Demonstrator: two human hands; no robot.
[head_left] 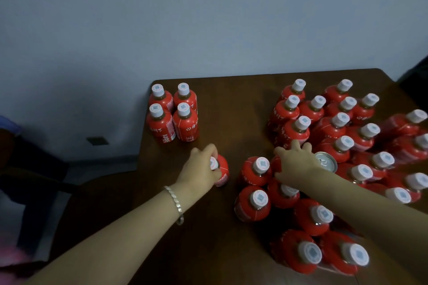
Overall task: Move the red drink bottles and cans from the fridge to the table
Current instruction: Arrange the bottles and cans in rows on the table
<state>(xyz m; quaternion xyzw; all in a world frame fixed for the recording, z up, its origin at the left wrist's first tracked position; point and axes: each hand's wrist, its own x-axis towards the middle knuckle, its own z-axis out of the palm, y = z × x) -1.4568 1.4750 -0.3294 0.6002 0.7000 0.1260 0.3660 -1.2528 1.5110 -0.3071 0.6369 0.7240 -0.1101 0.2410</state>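
Dark wooden table [231, 109]; red bottles [173, 113], one can [325, 162] standing.

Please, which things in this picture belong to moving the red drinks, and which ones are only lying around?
Belong to the job: red bottle gripped by the left hand; right hand over the big bottle cluster; four bottles standing apart; silver-topped can; table.
Only lying about: bracelet on the left wrist; wall socket; blurred pink thing on the floor.
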